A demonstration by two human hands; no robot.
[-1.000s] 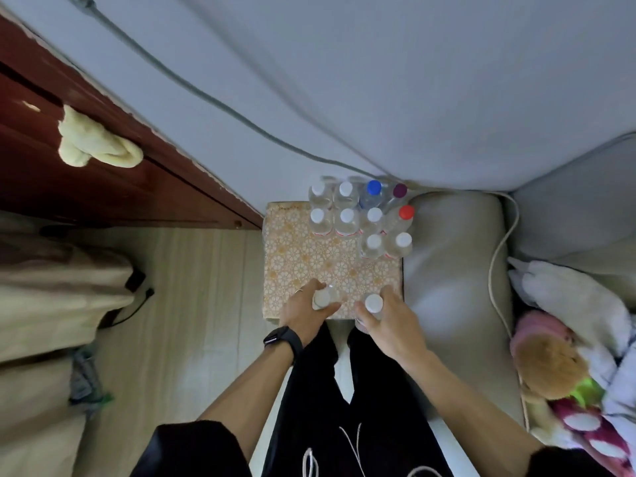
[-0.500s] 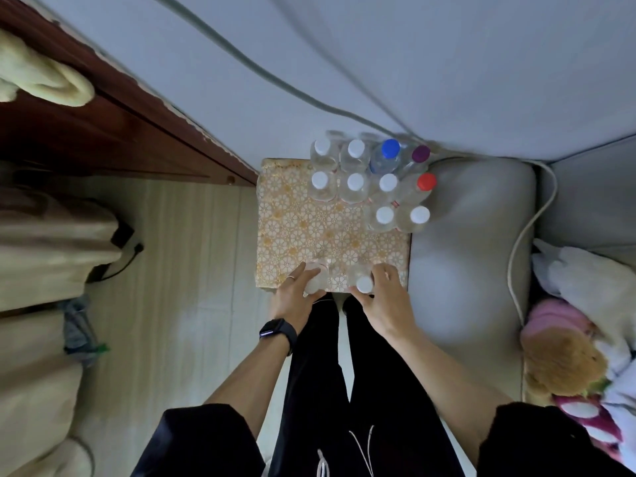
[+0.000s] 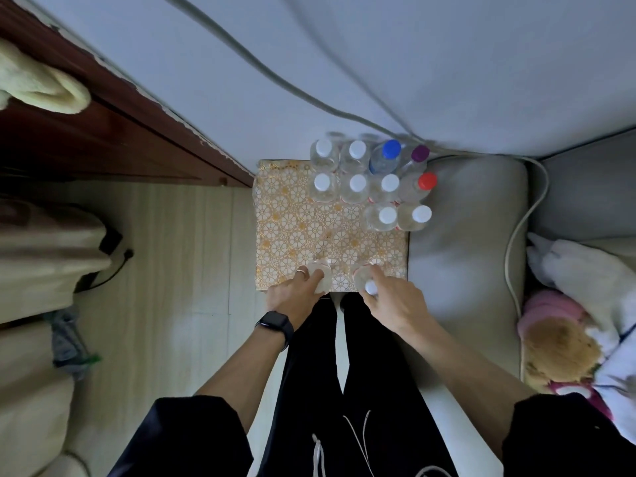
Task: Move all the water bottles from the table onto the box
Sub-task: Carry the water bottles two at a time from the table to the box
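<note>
Both hands work at the near edge of the patterned box (image 3: 296,235). The left hand (image 3: 296,296) is wrapped around a clear bottle (image 3: 318,275), its fingers curled over the body and hiding the cap. The right hand (image 3: 395,301) grips a second bottle (image 3: 366,280) from the side, and that bottle's white cap (image 3: 371,288) shows just by the thumb. Each bottle seems to be held low against the box top, probably so the bases settle flat before the grip loosens, though blur and the see-through plastic make it hard to say whether they touch the surface yet.

At the far right corner of the box stands a tight cluster of bottles (image 3: 373,184), upright and packed cap to cap: mostly white caps, with a blue cap (image 3: 391,148), a purple cap (image 3: 420,153) and a red cap (image 3: 427,181) among them. Packing them against the wall leaves the near half of the box free for newcomers.

No desk appears anywhere, so how many bottles remain to be moved cannot be judged. The person's legs hide the floor below the box's front edge, and a grey cable (image 3: 516,242) runs along the cushion (image 3: 464,253) to the right.
</note>
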